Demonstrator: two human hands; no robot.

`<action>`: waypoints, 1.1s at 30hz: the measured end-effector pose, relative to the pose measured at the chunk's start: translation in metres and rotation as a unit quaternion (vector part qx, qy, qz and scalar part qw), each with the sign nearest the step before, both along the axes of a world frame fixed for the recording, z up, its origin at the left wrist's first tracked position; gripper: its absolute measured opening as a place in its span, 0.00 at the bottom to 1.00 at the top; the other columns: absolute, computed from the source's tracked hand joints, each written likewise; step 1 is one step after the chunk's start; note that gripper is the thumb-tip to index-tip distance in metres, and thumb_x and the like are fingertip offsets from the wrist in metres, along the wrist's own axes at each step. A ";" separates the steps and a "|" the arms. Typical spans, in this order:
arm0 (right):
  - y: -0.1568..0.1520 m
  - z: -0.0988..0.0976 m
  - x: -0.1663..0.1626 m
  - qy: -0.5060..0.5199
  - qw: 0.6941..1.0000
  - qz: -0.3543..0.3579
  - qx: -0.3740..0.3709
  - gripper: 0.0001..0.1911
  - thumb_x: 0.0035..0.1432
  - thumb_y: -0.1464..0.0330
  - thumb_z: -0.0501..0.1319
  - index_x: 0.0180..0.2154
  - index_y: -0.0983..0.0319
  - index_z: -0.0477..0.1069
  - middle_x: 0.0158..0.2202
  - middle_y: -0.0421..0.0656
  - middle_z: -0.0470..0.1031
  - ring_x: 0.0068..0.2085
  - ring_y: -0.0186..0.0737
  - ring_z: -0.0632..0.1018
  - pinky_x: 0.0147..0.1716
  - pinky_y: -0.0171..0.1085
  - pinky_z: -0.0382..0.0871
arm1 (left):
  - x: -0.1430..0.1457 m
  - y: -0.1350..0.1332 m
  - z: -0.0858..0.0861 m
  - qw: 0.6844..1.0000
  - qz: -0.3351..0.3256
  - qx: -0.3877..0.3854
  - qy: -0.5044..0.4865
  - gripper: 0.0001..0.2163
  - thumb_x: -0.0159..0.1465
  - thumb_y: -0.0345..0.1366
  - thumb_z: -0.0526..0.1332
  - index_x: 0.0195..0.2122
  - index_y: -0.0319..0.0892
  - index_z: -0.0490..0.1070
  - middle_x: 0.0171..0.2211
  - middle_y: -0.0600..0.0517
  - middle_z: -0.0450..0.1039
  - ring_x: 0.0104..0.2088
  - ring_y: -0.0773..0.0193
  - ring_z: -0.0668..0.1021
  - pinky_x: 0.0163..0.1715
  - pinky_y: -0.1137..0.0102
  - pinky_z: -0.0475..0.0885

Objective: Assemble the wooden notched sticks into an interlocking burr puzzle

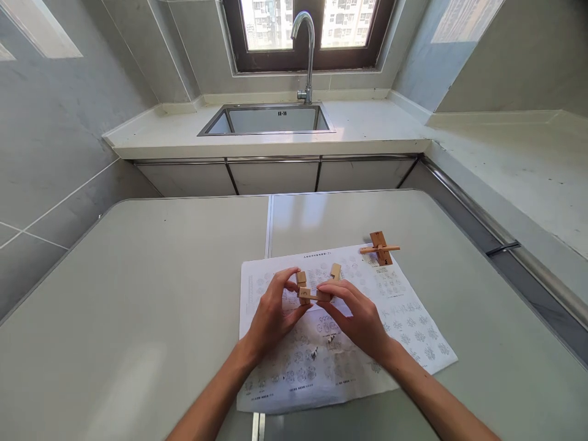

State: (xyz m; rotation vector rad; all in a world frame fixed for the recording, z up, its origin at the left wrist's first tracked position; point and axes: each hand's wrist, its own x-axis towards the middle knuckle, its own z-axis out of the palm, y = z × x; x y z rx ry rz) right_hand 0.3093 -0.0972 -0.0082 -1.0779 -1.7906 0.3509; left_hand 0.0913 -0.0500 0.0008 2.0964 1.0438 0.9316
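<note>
While both forearms reach in from the bottom edge of the head view, we see the two hands meet over a printed sheet [404, 318] near the middle of the worktop [138, 306]. Our left hand [271, 315] is palm-inward, wrist slightly bent, its fingers [288, 274] curled and pinching the left end of a small wooden puzzle assembly [312, 288] between thumb and forefinger. Our right hand [361, 318] arches over from the other side, its fingers [333, 286] pressed down on the assembly's right end, thumb beneath. The assembly, made of several pale notched blocks, is held just above the sheet, between the two hands. Well apart from it, at the sheet's far right corner, lies a second wooden piece [380, 248], a flat block crossed by a thin rod.

The worktop is a pale grey-green table with a seam running down its middle. Beyond it a light counter carries a steel sink [271, 119] with a curved tap [307, 55], set under a dark-framed window [307, 30]. Grey tiled walls close both sides, and another counter [519, 159] runs along the right.
</note>
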 end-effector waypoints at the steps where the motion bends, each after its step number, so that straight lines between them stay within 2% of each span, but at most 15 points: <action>1: 0.000 0.000 -0.001 0.005 1.000 -0.001 0.003 0.21 0.71 0.73 0.63 0.60 0.50 0.69 0.50 0.45 0.82 0.51 0.47 0.84 0.50 0.50 0.83 | 0.000 -0.001 0.000 1.000 -0.011 0.000 0.001 0.31 0.67 0.34 0.70 0.68 0.54 0.58 0.56 0.47 0.72 0.48 0.57 0.82 0.54 0.56 0.79; 6: 0.001 0.001 -0.003 0.020 1.000 0.000 0.021 0.18 0.70 0.76 0.63 0.56 0.51 0.71 0.48 0.45 0.83 0.50 0.47 0.84 0.48 0.50 0.84 | 0.002 -0.005 0.000 0.999 -0.045 -0.002 0.000 0.32 0.67 0.36 0.70 0.68 0.55 0.57 0.61 0.46 0.71 0.48 0.56 0.82 0.52 0.55 0.80; 11: 0.001 0.003 -0.003 0.012 1.000 0.008 0.027 0.19 0.71 0.78 0.61 0.57 0.51 0.70 0.49 0.45 0.83 0.51 0.48 0.84 0.49 0.52 0.83 | 0.002 -0.006 0.003 0.998 -0.049 -0.034 -0.006 0.33 0.65 0.36 0.72 0.67 0.55 0.58 0.61 0.47 0.72 0.48 0.56 0.82 0.53 0.55 0.79; 14: 0.000 0.002 -0.004 0.005 1.000 0.011 0.027 0.20 0.71 0.77 0.60 0.58 0.51 0.70 0.49 0.45 0.83 0.52 0.49 0.83 0.49 0.52 0.83 | 0.002 -0.007 0.003 0.997 -0.056 -0.044 -0.011 0.36 0.63 0.34 0.74 0.67 0.55 0.58 0.61 0.47 0.72 0.52 0.55 0.81 0.56 0.54 0.78; 18: -0.002 0.001 -0.003 0.002 0.999 -0.030 0.018 0.17 0.71 0.75 0.61 0.57 0.51 0.70 0.49 0.46 0.80 0.50 0.49 0.83 0.48 0.51 0.83 | 0.002 -0.008 0.004 0.996 -0.073 -0.044 -0.015 0.37 0.61 0.31 0.74 0.67 0.55 0.58 0.61 0.48 0.73 0.57 0.53 0.78 0.59 0.55 0.76; 22: -0.004 0.000 -0.001 0.000 0.998 -0.053 0.017 0.15 0.70 0.73 0.62 0.54 0.52 0.70 0.46 0.46 0.76 0.47 0.49 0.83 0.47 0.50 0.83 | 0.003 -0.008 0.008 0.996 -0.069 -0.051 -0.021 0.37 0.59 0.31 0.76 0.65 0.54 0.60 0.59 0.49 0.75 0.54 0.54 0.80 0.57 0.56 0.77; 28: -0.004 0.001 0.002 0.009 1.000 -0.019 -0.004 0.14 0.71 0.73 0.62 0.54 0.53 0.67 0.47 0.46 0.75 0.42 0.44 0.82 0.41 0.47 0.84 | 0.002 -0.007 0.012 0.994 -0.085 -0.056 -0.050 0.33 0.58 0.34 0.77 0.62 0.51 0.64 0.57 0.48 0.77 0.53 0.54 0.81 0.55 0.57 0.77; 33: -0.004 0.002 0.006 0.032 0.999 0.005 -0.021 0.16 0.69 0.74 0.64 0.53 0.54 0.66 0.47 0.46 0.74 0.40 0.43 0.81 0.42 0.48 0.83 | 0.001 -0.007 0.010 0.991 -0.111 -0.038 -0.061 0.32 0.61 0.32 0.75 0.63 0.52 0.63 0.58 0.48 0.76 0.57 0.54 0.80 0.58 0.59 0.76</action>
